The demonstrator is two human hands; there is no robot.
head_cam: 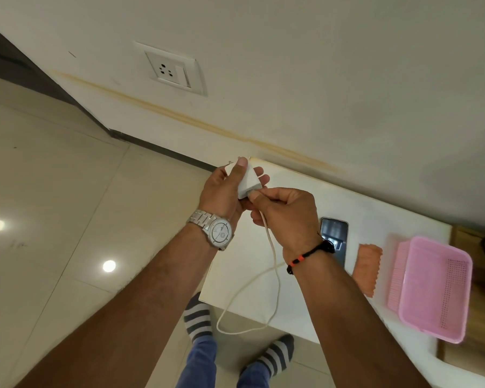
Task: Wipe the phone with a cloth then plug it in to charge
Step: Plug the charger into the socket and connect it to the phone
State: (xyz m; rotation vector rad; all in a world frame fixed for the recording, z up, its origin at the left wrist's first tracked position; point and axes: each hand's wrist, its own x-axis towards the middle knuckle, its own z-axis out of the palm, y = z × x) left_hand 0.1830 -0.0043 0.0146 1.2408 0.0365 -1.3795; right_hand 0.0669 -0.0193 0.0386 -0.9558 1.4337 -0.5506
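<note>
At frame centre, the left hand [221, 189] grips the charger adapter [249, 182] while the right hand [287, 212] pinches the cable [273, 264] at its port. The phone [335, 236] lies right of centre beside the cloth [368, 267]. Charging step underway; next, likely seat the adapter in the wall socket [170, 70], upper left.

The wall [291, 51] is plain and cream white. A white socket plate [170, 69] with a switch sits on it, up to the left. A thin yellow-brown stain [196, 120] runs in a slanted line across the wall below the socket. A dark strip [157, 148] runs along the bottom of the wall where it meets the floor. The floor [53, 191] has big shiny pale tiles, and two round lights [109, 266] shine back off them. A white table [297, 180] stands against the wall. Beside it on the right is a brown wooden top [482, 275].
</note>
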